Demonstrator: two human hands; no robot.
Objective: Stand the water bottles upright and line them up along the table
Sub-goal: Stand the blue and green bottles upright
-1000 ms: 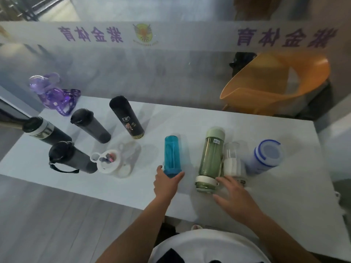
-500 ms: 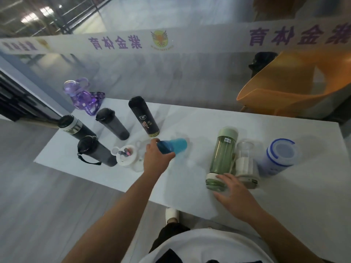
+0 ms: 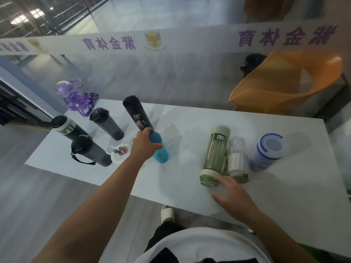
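A: The blue bottle (image 3: pixel 159 149) is gripped at its top by the fingers (image 3: pixel 147 132) of the left hand (image 3: pixel 144 147); a second ago it lay flat.

B: Noted. It has been brought near upright beside the tall black bottle (image 3: pixel 137 112) on the table (image 3: pixel 190 183).

A: The right hand (image 3: pixel 233 198) is spread, nothing held, by the green bottle (image 3: pixel 215 154), which lies flat.

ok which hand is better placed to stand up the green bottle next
The right hand. It lies open on the table, its fingertips at the cap end of the lying green bottle. The left hand is busy gripping the blue bottle, further left.
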